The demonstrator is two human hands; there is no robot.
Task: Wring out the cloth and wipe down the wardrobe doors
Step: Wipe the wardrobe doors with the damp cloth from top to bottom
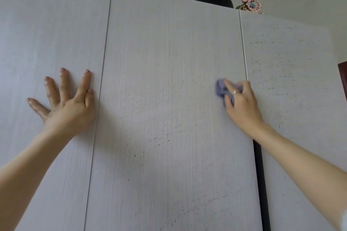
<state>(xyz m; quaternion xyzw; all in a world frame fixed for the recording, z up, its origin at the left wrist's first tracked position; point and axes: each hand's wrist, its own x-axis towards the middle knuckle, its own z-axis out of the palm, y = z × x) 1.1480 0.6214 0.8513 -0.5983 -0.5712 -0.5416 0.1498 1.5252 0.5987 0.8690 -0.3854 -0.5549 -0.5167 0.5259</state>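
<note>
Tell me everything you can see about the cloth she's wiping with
The small blue-grey fabric cloth is bunched into a crumpled wad, soft and folded on itself, with no clear edges or pattern visible. The right hand grips it, fingers curled over it, and holds it against the pale wood-grain middle wardrobe door, close to that door's right edge, about halfway up the picture. Most of it is hidden under the fingers; only its left part shows. Whether it is wet cannot be told.

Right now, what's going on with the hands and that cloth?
Left hand flat on left door. Right hand grips cloth, pressed on middle door near its right edge. Nothing in the way.
</note>
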